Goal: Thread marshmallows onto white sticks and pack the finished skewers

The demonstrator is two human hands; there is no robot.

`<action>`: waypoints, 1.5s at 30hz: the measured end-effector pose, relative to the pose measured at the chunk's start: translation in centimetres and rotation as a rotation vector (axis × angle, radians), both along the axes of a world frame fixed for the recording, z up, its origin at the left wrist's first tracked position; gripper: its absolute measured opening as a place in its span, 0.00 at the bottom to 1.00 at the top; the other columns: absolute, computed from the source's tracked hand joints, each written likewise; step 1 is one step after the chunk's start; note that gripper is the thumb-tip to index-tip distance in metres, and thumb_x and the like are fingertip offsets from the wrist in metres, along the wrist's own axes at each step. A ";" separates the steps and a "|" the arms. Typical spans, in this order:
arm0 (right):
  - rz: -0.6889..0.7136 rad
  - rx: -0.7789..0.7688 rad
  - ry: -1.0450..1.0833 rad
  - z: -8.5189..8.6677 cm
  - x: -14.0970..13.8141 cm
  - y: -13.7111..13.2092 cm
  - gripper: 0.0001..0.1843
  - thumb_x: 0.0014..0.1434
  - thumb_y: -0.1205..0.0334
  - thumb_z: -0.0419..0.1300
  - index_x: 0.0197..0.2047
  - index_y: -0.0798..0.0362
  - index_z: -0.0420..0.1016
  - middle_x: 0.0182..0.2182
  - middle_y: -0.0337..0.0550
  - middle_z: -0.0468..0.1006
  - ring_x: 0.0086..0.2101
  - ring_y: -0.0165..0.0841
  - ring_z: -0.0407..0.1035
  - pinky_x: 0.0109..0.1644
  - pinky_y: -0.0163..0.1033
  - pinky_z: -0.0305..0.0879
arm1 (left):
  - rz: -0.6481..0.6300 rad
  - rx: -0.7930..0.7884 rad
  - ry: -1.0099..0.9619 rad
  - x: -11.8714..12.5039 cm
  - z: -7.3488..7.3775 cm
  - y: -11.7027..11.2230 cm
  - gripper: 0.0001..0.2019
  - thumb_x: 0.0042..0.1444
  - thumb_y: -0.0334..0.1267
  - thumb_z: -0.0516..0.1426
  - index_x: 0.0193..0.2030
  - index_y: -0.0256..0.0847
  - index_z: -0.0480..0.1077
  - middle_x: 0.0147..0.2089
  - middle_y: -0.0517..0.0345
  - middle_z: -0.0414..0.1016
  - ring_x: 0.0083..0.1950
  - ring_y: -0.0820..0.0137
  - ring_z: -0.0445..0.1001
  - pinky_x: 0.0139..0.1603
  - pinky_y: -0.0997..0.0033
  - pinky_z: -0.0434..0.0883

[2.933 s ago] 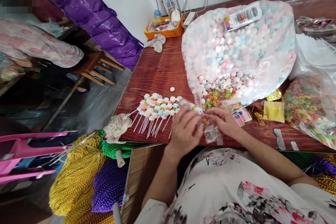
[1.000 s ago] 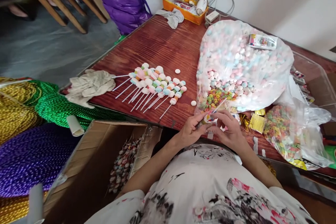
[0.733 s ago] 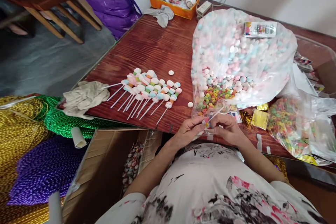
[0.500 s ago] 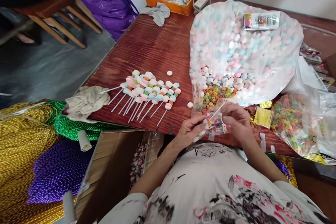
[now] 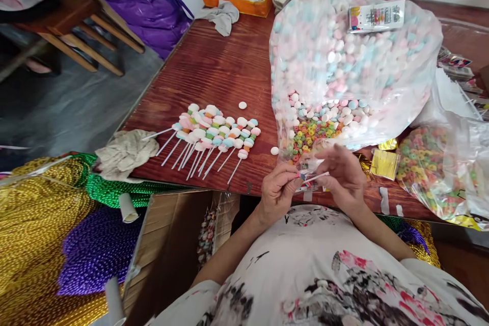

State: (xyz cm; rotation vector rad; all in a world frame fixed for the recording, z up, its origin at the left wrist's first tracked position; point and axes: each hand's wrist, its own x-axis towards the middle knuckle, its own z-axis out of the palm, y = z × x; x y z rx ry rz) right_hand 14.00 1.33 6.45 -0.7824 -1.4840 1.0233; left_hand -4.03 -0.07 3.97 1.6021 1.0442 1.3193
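Two bare hands work apart at the near edge of a dark red wooden table (image 5: 229, 69), seen from above. L hand (image 5: 278, 188) pinches a thin white stick (image 5: 316, 178) btwn thumb & fingers; the stick sits in the gap btwn the hands, pointing twd the R hand (image 5: 344, 178). That hand has its fingers parted & curved; it's blurred, so can't tell if its thumb touches the stick tip.

L of the hands: a row of candy skewers (image 5: 214, 130), pastel puffs on white sticks, sticks twd the person. Btwn these & the L hand lies one loose white sweet (image 5: 274, 151).

Just beyond the hands: a big clear bag (image 5: 355, 61) of pink, white & blue sweets, w/ small ring candies (image 5: 315, 132) at its mouth. R of the R hand: a gold packet (image 5: 384, 164), then a second bag (image 5: 431, 168) w/ more ring candies. Below & L of the L hand: a cardboard box (image 5: 168, 219).
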 end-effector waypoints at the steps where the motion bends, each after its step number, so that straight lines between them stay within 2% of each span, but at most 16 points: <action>1: 0.004 0.068 -0.059 0.4 0.2 0.0 0.23 0.61 0.67 0.61 0.57 0.38 0.71 0.42 0.41 0.78 0.32 0.31 0.72 0.36 0.38 0.71 | -0.001 -0.028 -0.020 0.0 0.2 0.0 0.08 0.62 0.37 0.58 0.36 0.39 0.77 0.37 0.52 0.76 0.39 0.68 0.74 0.42 0.68 0.71; 3: 0.055 0.153 -0.183 0.8 0.4 0.2 0.12 0.62 0.67 0.59 0.47 0.44 0.78 0.33 0.41 0.80 0.32 0.32 0.74 0.36 0.39 0.70 | -0.014 -0.099 -0.084 0.2 0.4 -0.1 0.07 0.61 0.38 0.59 0.35 0.39 0.77 0.37 0.52 0.77 0.39 0.68 0.74 0.43 0.67 0.72; 5: 0.086 0.113 -0.226 0.6 0.2 0.5 0.07 0.62 0.65 0.58 0.40 0.48 0.77 0.29 0.41 0.78 0.29 0.32 0.72 0.34 0.38 0.69 | -0.031 -0.178 -0.174 0.3 0.4 -0.1 0.07 0.59 0.39 0.61 0.34 0.39 0.78 0.36 0.53 0.77 0.39 0.68 0.74 0.44 0.67 0.72; 9: 0.072 -0.238 0.040 -0.8 -0.9 1.1 0.07 0.64 0.58 0.58 0.35 0.50 0.70 0.25 0.37 0.75 0.20 0.26 0.65 0.23 0.34 0.62 | 0.066 -0.348 -0.476 0.4 -0.1 -0.2 0.13 0.58 0.48 0.61 0.32 0.41 0.77 0.35 0.53 0.77 0.40 0.66 0.75 0.45 0.63 0.73; 11: 0.035 -0.342 0.169 -1.2 -1.4 1.1 0.09 0.62 0.56 0.60 0.34 0.51 0.68 0.24 0.36 0.74 0.18 0.25 0.63 0.20 0.32 0.60 | 0.051 -0.431 -0.553 0.0 -0.4 -0.3 0.16 0.56 0.52 0.62 0.43 0.43 0.77 0.41 0.52 0.79 0.43 0.64 0.76 0.47 0.60 0.74; 14: -0.050 -0.359 0.186 -1.2 -1.7 0.9 0.11 0.60 0.54 0.63 0.32 0.52 0.68 0.21 0.35 0.73 0.17 0.25 0.64 0.20 0.31 0.60 | -0.186 -0.575 -0.396 -1.0 -0.6 -0.5 0.32 0.47 0.48 0.69 0.59 0.43 0.71 0.52 0.50 0.78 0.49 0.63 0.76 0.51 0.63 0.72; 17: -0.100 -0.330 0.164 -0.7 -1.4 0.7 0.10 0.60 0.56 0.63 0.33 0.51 0.70 0.19 0.34 0.72 0.17 0.26 0.64 0.20 0.32 0.60 | -0.301 -0.668 -0.215 -1.6 -0.3 -0.7 0.25 0.52 0.47 0.66 0.55 0.37 0.75 0.48 0.50 0.80 0.48 0.63 0.75 0.51 0.67 0.71; 24: -0.003 -0.116 -0.092 -1.6 -1.0 0.8 0.06 0.63 0.59 0.59 0.35 0.50 0.73 0.21 0.35 0.72 0.20 0.27 0.65 0.24 0.35 0.63 | -0.184 -0.554 -0.090 -0.8 0.4 -0.8 0.18 0.57 0.51 0.61 0.37 0.36 0.80 0.29 0.58 0.73 0.30 0.73 0.66 0.34 0.73 0.65; 27: 0.014 -0.101 -0.165 -2.4 -1.1 0.8 0.06 0.63 0.59 0.58 0.35 0.50 0.73 0.22 0.35 0.72 0.21 0.28 0.65 0.26 0.36 0.63 | -0.143 -0.564 -0.082 -0.3 0.0 -0.9 0.21 0.57 0.54 0.60 0.30 0.35 0.77 0.25 0.60 0.68 0.27 0.75 0.61 0.30 0.74 0.62; 30: 0.031 -0.039 -0.250 -2.5 -1.1 0.8 0.06 0.63 0.60 0.58 0.34 0.50 0.73 0.24 0.36 0.73 0.25 0.29 0.67 0.30 0.36 0.64 | -0.135 -0.618 -0.107 -0.1 -0.4 -1.0 0.23 0.57 0.57 0.59 0.29 0.35 0.76 0.23 0.61 0.66 0.25 0.76 0.59 0.28 0.75 0.60; 33: 0.044 -0.055 -0.191 -2.3 -1.0 0.9 0.04 0.63 0.60 0.58 0.39 0.49 0.74 0.31 0.39 0.76 0.28 0.29 0.68 0.34 0.37 0.66 | -0.097 -0.685 -0.178 0.1 -0.6 -1.0 0.24 0.56 0.59 0.59 0.36 0.35 0.77 0.23 0.60 0.69 0.25 0.76 0.61 0.27 0.75 0.62; 37: 0.025 -0.155 -0.058 -2.0 -0.9 0.6 0.20 0.61 0.59 0.62 0.55 0.44 0.66 0.49 0.45 0.73 0.29 0.27 0.66 0.32 0.36 0.67 | 0.018 -0.694 -0.292 0.0 -1.0 -0.8 0.28 0.57 0.60 0.57 0.51 0.38 0.76 0.31 0.55 0.76 0.29 0.72 0.70 0.31 0.73 0.69; 39: 0.070 -0.087 -0.197 -1.9 -0.9 0.4 0.18 0.58 0.60 0.64 0.52 0.46 0.69 0.50 0.47 0.72 0.35 0.31 0.68 0.35 0.38 0.68 | 0.018 -0.655 -0.293 0.0 -1.2 -0.7 0.27 0.58 0.60 0.56 0.53 0.41 0.75 0.37 0.53 0.78 0.38 0.68 0.75 0.41 0.69 0.73; 42: 0.155 0.035 -0.384 -2.0 -1.2 0.3 0.03 0.59 0.64 0.62 0.39 0.49 0.73 0.41 0.46 0.74 0.41 0.35 0.69 0.42 0.41 0.68 | -0.019 -0.611 -0.264 -0.2 -1.4 -0.8 0.27 0.61 0.60 0.53 0.56 0.44 0.74 0.43 0.51 0.79 0.51 0.64 0.74 0.54 0.65 0.72; 43: 0.167 0.034 -0.390 -2.1 -1.3 0.4 0.01 0.60 0.65 0.61 0.36 0.50 0.73 0.38 0.45 0.73 0.40 0.35 0.68 0.43 0.41 0.67 | -0.032 -0.609 -0.261 -0.3 -1.5 -0.8 0.26 0.61 0.59 0.53 0.57 0.45 0.73 0.45 0.50 0.79 0.54 0.64 0.74 0.55 0.65 0.71; 45: 0.182 -0.031 -0.336 -2.4 -1.4 0.6 0.04 0.61 0.64 0.60 0.33 0.51 0.72 0.33 0.42 0.72 0.36 0.33 0.67 0.42 0.41 0.65 | -0.082 -0.640 -0.277 -0.7 -1.6 -1.1 0.26 0.61 0.58 0.54 0.59 0.46 0.72 0.45 0.50 0.79 0.54 0.65 0.74 0.54 0.66 0.71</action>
